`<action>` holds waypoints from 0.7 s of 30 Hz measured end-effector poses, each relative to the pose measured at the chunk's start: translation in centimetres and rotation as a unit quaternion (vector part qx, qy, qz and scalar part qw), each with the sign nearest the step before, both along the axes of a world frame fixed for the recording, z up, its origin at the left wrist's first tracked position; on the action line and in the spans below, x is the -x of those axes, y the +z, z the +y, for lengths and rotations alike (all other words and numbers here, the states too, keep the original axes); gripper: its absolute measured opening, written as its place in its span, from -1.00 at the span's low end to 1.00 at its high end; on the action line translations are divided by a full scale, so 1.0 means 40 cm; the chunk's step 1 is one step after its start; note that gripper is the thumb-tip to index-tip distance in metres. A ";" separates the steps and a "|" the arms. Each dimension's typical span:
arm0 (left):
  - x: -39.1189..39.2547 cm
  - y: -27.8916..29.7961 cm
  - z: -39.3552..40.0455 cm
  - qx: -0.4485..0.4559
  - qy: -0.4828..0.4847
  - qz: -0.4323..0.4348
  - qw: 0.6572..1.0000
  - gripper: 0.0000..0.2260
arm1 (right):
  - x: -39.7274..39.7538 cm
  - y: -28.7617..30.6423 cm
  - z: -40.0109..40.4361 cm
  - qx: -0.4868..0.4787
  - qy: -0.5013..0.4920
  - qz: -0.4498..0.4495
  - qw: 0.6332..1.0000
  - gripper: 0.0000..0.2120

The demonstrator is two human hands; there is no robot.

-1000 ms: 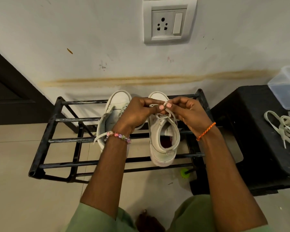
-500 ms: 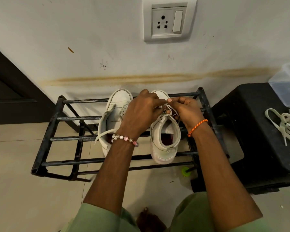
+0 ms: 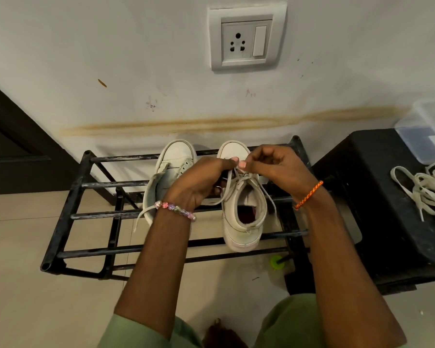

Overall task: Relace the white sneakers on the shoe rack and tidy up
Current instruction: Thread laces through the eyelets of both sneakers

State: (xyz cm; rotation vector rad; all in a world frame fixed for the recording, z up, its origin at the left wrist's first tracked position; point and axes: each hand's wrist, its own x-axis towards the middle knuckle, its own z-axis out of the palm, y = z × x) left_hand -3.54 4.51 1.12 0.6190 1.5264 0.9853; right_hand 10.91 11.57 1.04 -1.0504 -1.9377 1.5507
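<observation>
Presently, head view: both sneakers stand toes-to-wall on the shoe rack, toward its right end. Left hand and right hand each pinch the lace above the right sneaker, apparently to draw it taut. Left sneaker trails a loose lace off the front edge

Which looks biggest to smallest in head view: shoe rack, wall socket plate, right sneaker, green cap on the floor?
As they appear:
1. shoe rack
2. wall socket plate and right sneaker: too alike to rank; depths differ.
3. green cap
</observation>
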 end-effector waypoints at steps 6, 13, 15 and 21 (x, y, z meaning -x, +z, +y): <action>0.004 -0.001 0.001 0.036 0.011 -0.079 0.996 -0.85 | -0.013 0.003 0.005 -0.030 0.032 0.005 0.999 -0.85; 0.021 -0.018 -0.006 -0.005 0.018 -0.079 0.997 -0.85 | -0.017 0.005 0.011 -0.028 -0.022 0.030 0.999 -0.82; 0.017 -0.021 -0.005 -0.010 0.031 -0.069 0.997 -0.85 | -0.014 0.012 0.007 -0.003 -0.036 0.044 0.998 -0.82; 0.014 -0.024 -0.001 -0.036 0.051 -0.153 0.986 -0.68 | 0.001 0.012 0.005 0.083 -0.100 0.035 0.991 -0.80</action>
